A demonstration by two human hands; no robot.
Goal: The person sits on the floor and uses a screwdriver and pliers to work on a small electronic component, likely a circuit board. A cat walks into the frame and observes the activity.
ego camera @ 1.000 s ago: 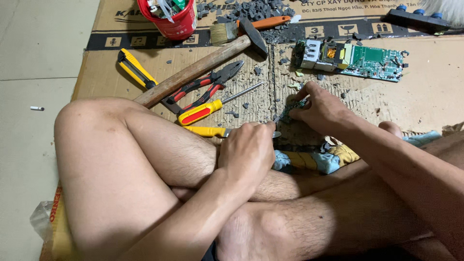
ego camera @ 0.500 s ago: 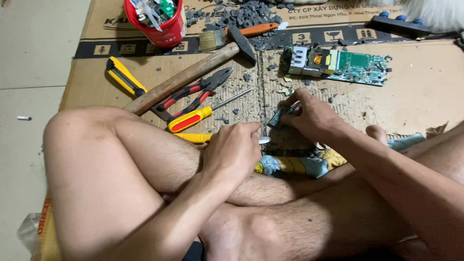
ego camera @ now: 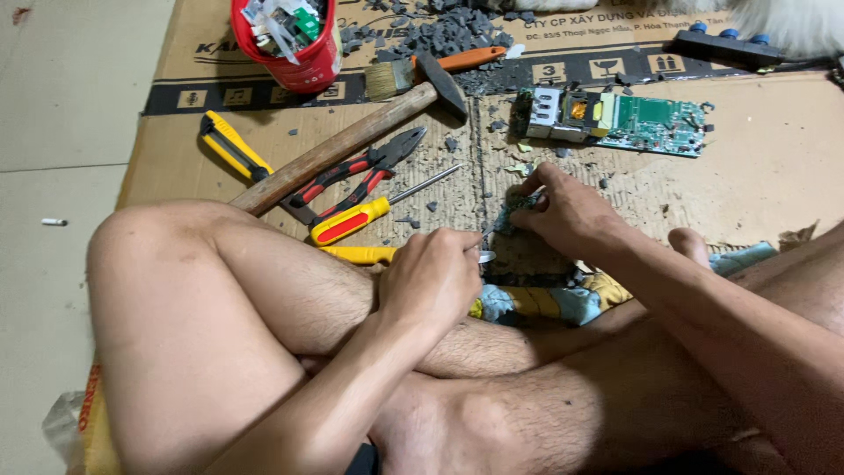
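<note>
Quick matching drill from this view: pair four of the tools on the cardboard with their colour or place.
1 hammer
2 bucket
3 circuit board
4 utility knife

a red, top left, full of scraps
b green, above the right hand
c yellow and black, left of the pliers
d wooden handle, lying diagonally

Pairs: 1-d, 2-a, 3-b, 4-c

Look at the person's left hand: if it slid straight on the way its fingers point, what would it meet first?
Probably the small grey-green fragment pinned by the right hand; the left hand points up-right at it, depth uncertain.
</note>
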